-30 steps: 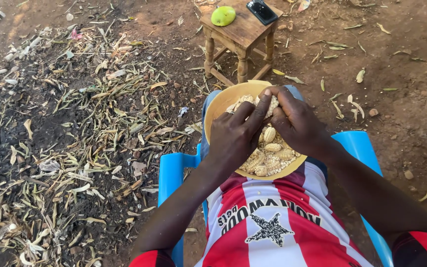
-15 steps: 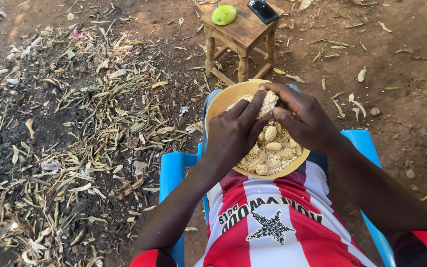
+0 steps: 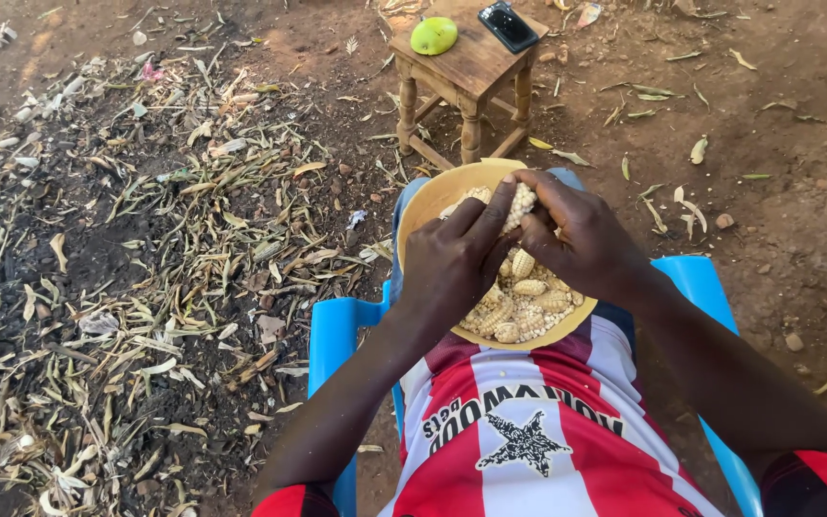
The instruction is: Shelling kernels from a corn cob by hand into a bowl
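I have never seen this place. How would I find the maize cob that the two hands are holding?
Start at the blue plastic chair and find the round yellow bowl on the seated person's lap. Above its far side, the left hand and the right hand meet around one pale cob. Unlike the other cobs lying in the bowl, it is lifted between the fingers.

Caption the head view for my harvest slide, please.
Both hands, left and right, grip a maize cob over a bowl.

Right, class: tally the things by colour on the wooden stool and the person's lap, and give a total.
Green: 1, the round fruit on the stool
Black: 1, the phone
Yellow: 1, the bowl of maize on the lap
Total: 3
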